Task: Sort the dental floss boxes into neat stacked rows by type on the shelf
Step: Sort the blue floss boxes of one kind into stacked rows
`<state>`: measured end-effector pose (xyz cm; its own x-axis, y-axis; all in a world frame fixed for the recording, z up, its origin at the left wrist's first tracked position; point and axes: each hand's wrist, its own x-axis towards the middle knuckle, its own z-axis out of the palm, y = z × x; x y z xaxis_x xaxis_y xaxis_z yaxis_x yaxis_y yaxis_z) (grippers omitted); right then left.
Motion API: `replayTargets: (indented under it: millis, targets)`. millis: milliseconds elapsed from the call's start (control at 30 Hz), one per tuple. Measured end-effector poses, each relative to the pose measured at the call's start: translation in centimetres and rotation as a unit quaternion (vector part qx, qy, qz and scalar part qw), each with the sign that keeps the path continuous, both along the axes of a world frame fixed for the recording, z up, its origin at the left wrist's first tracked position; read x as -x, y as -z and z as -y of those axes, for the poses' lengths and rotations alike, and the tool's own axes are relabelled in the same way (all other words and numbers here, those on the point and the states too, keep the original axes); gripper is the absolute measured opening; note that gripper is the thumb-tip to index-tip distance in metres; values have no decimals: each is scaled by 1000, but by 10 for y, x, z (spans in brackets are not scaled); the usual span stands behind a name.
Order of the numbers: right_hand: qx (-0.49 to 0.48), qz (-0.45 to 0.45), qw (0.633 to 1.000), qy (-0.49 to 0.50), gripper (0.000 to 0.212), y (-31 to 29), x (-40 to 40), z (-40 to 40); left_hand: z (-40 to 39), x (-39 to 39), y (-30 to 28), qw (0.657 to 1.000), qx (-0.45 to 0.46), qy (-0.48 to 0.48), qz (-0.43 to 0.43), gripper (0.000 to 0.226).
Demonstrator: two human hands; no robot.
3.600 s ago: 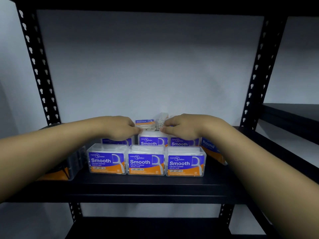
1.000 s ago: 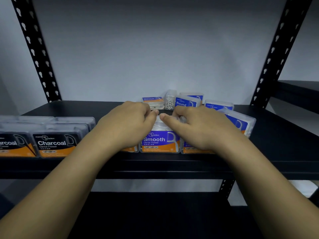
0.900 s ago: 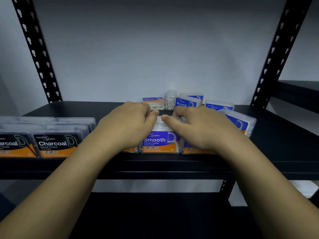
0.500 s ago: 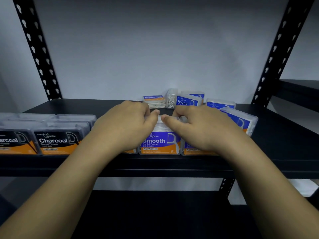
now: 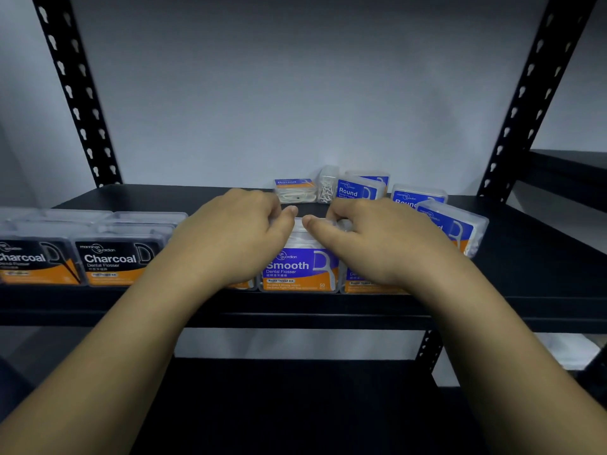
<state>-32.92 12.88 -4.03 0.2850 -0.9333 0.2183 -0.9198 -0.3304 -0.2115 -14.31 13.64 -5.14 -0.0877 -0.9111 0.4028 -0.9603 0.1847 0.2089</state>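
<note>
Three purple-and-orange Smooth floss boxes stand in a row at the front edge of the black shelf (image 5: 525, 274); the middle Smooth box (image 5: 300, 269) shows fully. My left hand (image 5: 236, 238) covers the left box and my right hand (image 5: 371, 244) covers the right box (image 5: 361, 284). The fingers of both curl over the rear edges, and the thumbs nearly meet above the middle box. Behind them lie loose blue Round boxes: one flat (image 5: 294, 190), one on its side (image 5: 326, 188), two upright (image 5: 356, 190) (image 5: 417, 197), one tilted (image 5: 453, 224).
Black Charcoal boxes (image 5: 115, 261) (image 5: 29, 261) stand in rows at the shelf's left front, close to my left forearm. Perforated black uprights (image 5: 75, 93) (image 5: 532, 93) frame the bay. A lower shelf (image 5: 295, 405) lies beneath, and a neighbouring shelf (image 5: 571, 169) is at the right.
Since 3.6 s ago both hands came forward from the rear boxes onto the front Smooth row. Over the last second they have barely moved; the view has shifted slightly.
</note>
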Motion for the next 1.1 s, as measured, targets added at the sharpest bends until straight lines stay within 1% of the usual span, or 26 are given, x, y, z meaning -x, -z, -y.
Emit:
replayTargets:
  millis: [167, 333, 600, 733, 900, 1100]
  targets:
    - [3, 7, 1000, 13, 58, 2, -1, 1, 0, -2, 0, 1000, 1, 4, -7, 42]
    - [37, 16, 999, 7, 56, 4, -2, -1, 0, -3, 1, 1000, 13, 9, -2, 41]
    - [25, 17, 999, 9, 60, 1, 2, -1, 1, -6, 2, 1000, 19, 17, -1, 39]
    - [13, 22, 1000, 1, 59, 0, 1, -2, 3, -7, 2, 1000, 22, 20, -6, 40]
    - [28, 21, 999, 7, 55, 3, -1, 1, 2, -6, 3, 999, 29, 18, -22, 39]
    - [24, 18, 1000, 9, 52, 3, -2, 1, 0, -3, 4, 999, 29, 4, -27, 45]
